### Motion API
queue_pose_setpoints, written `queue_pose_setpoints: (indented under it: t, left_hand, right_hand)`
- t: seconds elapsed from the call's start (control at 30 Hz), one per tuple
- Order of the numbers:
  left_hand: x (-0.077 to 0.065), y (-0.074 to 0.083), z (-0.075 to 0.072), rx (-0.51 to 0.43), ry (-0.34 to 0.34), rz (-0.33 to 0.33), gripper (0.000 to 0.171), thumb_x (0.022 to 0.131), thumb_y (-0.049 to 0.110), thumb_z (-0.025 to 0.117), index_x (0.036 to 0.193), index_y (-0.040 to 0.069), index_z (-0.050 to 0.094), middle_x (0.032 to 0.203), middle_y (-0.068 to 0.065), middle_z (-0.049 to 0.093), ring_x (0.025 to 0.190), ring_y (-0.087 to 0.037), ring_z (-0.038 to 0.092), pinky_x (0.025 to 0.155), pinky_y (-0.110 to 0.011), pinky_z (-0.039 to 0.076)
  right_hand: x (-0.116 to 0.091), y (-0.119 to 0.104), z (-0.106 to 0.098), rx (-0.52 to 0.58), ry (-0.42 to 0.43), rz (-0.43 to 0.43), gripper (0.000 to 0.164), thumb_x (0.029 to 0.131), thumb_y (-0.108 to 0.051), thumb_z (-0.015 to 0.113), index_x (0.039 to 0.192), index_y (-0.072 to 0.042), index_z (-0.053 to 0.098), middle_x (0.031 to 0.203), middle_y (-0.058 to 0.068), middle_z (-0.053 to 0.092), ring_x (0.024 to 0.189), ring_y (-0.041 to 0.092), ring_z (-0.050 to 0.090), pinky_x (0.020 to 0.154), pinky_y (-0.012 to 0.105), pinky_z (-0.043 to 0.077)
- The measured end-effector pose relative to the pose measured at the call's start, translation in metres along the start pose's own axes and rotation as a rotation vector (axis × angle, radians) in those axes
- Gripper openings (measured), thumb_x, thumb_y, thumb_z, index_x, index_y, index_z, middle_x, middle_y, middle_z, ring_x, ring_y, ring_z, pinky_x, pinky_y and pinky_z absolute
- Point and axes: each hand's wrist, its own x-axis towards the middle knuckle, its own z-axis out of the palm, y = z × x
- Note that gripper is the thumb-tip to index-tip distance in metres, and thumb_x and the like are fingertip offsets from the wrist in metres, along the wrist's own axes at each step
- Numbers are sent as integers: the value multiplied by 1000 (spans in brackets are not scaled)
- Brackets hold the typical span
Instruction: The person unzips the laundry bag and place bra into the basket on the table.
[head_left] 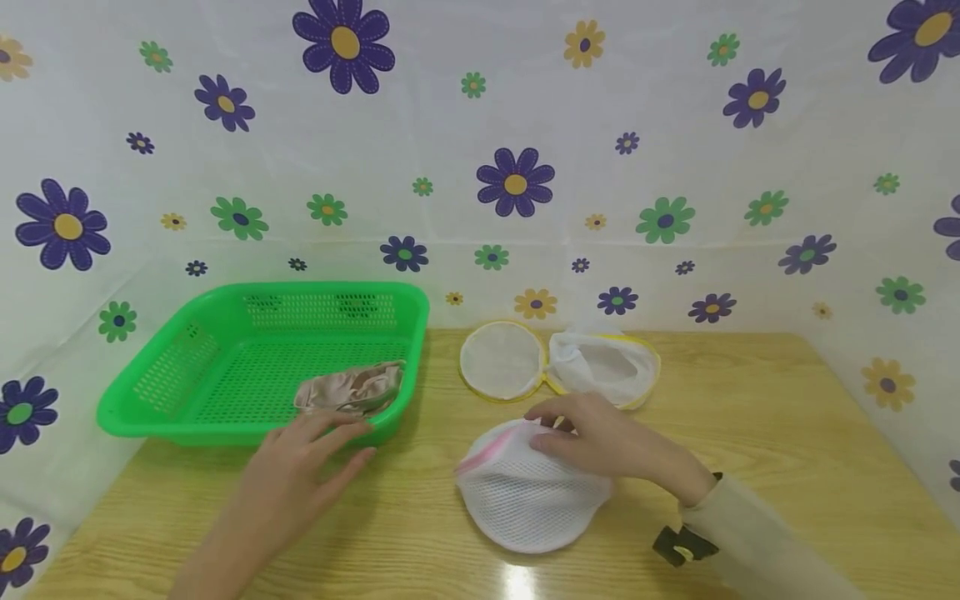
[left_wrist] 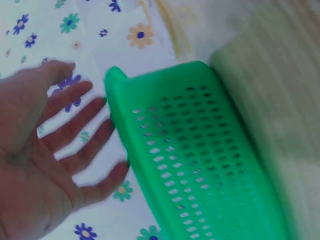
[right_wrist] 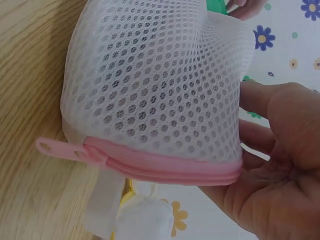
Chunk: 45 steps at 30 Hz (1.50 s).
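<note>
In the head view, my right hand (head_left: pixel 600 437) grips the top of a round white mesh laundry bag (head_left: pixel 528 512) on the table. The right wrist view shows the bag's pink zipper (right_wrist: pixel 165 167) and its pull tab (right_wrist: pixel 60 149), with my thumb and fingers at the bag's edge. My left hand (head_left: pixel 300 471) reaches to the near rim of a green plastic basket (head_left: pixel 112 412). Its fingers look spread and hold nothing in the left wrist view, fingertips right at the basket's rim (left_wrist: pixel 117 95). A bunched beige satiny garment (head_left: pixel 352 387) lies inside the basket, near its right end.
Behind the mesh bag lies another white laundry bag (head_left: pixel 577 375) with yellow trim, its round lid (head_left: pixel 501 362) folded open to the left. All stand on a wooden table (head_left: pixel 750 400). A flower-printed white sheet (head_left: pixel 435 142) hangs behind and at the sides.
</note>
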Motion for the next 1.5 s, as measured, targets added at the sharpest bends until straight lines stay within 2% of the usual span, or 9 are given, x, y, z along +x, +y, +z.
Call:
queue_pose_setpoints:
  t: [0.13,0.27,0.5,0.73,0.87,1.1,1.2,1.37,1.5]
  left_hand:
    - [7,12,1,-105,20,150,24,94,30,74,114,18,76,111,5,74,102,-19,71,84,-45,57]
    - [16,31,7,-167,-2,228,22,95,30,74,114,19,76,110,7,73,101,-15,69,86,-39,58]
    - [32,67,29,-231,-150,273,32,89,26,80,119,17,74,117,3,71,104,-14,69,88,-32,59]
    - [45,88,57,-147,-233,306,43,94,35,74,132,16,67,140,-12,60,127,-28,58,107,-45,51]
    - [47,97,68,-104,-308,283,54,97,43,67,143,18,57,151,-15,50,132,-36,53,104,-54,51]
    - [56,105,74,-68,-434,123,53,100,50,60,142,19,53,151,-13,53,131,-43,53,95,-64,52]
    - [62,106,77,-57,-442,95,47,99,51,62,134,20,56,143,-11,59,127,-42,57,91,-64,54]
    - [68,103,82,-70,-454,84,46,98,53,62,129,20,60,137,-10,64,123,-42,59,89,-62,55]
    - [74,101,84,-77,-475,73,51,95,60,61,126,19,63,127,-5,69,113,-31,64,85,-51,57]
  right_hand:
    - [4,-2,1,20,104,36,17,96,-20,70,106,-7,73,92,-1,71,82,7,60,74,23,53]
    - [5,-2,0,70,166,76,10,100,-18,65,100,-9,63,81,-2,60,71,7,49,62,21,45]
    - [10,4,1,89,162,95,12,104,-17,58,107,-6,55,85,2,57,74,10,50,63,22,45]
    - [18,16,3,176,120,178,15,103,-19,60,109,-5,58,92,6,64,78,12,57,65,23,51]
    - [20,24,4,315,59,252,20,105,-25,59,111,-6,59,102,11,69,81,13,65,68,27,56]
    - [18,36,4,543,20,379,32,108,-32,51,121,-3,57,105,17,72,83,19,73,72,35,62]
    - [11,36,1,521,79,401,35,108,-30,52,126,0,57,111,20,71,92,22,74,75,37,63]
    - [-10,29,-11,256,198,313,20,104,-22,59,110,-4,66,101,13,73,86,21,73,71,28,61]
    - [-35,23,-21,106,148,196,10,101,-18,64,97,-12,71,86,2,73,75,15,69,63,24,56]
